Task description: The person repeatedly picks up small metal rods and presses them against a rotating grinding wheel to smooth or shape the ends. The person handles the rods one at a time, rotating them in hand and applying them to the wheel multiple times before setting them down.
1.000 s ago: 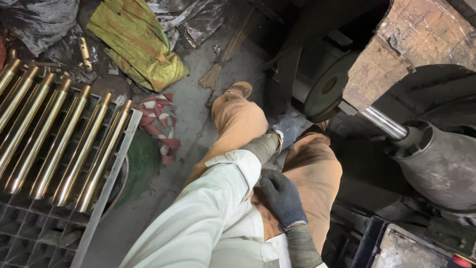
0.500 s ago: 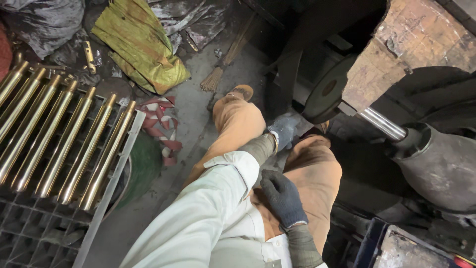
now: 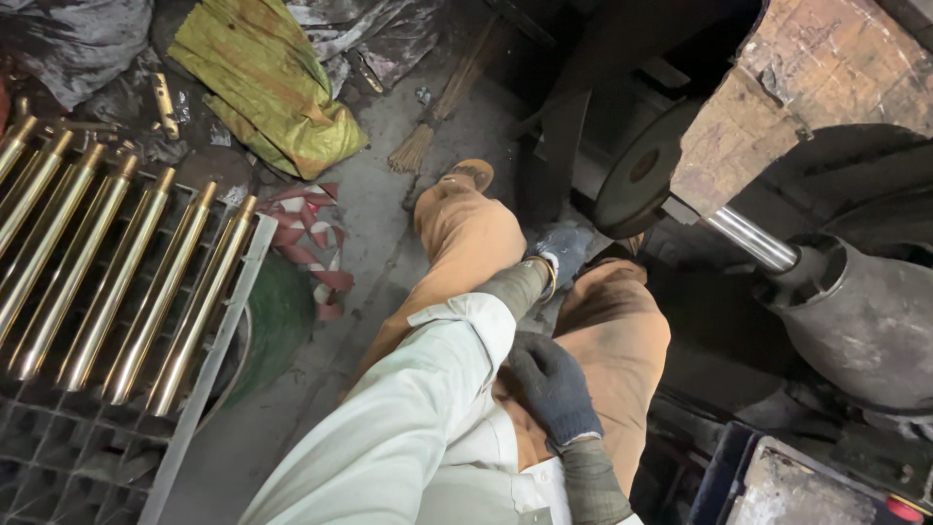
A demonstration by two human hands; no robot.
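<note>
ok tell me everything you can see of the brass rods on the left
The brass rods are long, slim, polished gold-coloured tubes with narrower stepped tips. About eight show, lying side by side, parallel and slanted, tips toward the upper right, on a dark metal grid rack beside a pale metal edge strip. Their lower ends rest on the grid. Neither hand touches them.

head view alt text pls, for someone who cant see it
Looking down at a seated person in orange trousers: the left hand, gloved, reaches down between the knees, while the right hand, in a dark glove, rests on the right thigh. To the left, brass rods lie in a row on a metal grid.
</note>
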